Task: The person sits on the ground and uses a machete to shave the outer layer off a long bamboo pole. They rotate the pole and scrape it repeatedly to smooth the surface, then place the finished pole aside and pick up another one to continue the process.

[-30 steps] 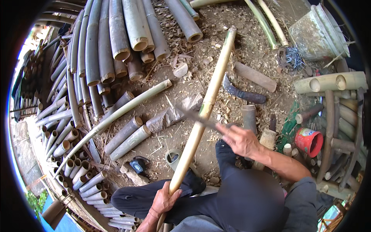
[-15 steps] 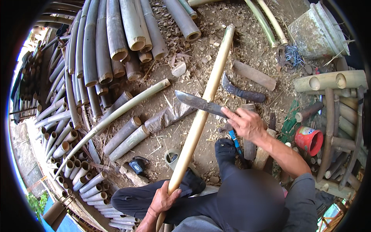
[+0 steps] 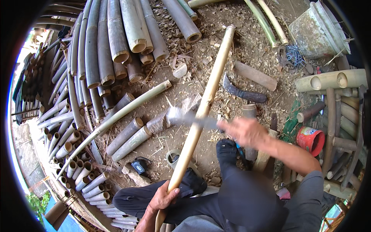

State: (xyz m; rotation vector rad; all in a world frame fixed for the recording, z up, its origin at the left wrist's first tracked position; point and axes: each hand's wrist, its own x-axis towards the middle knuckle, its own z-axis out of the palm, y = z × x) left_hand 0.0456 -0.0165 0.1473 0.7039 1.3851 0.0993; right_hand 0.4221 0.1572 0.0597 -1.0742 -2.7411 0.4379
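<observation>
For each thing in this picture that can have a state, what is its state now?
Left hand: closed around the pole's near end.
Right hand: closed on the knife handle.
Bamboo pole: held slanting, far end on the ground.
Big knife: blurred, blade across the pole.
Curved knife: lying on the ground, untouched.
Red can: open, on its side.
Pale bucket: tilted, open.

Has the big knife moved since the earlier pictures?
Yes. The knife has come down across the bamboo pole, blurred, further from the curved sickle on the ground.
</observation>
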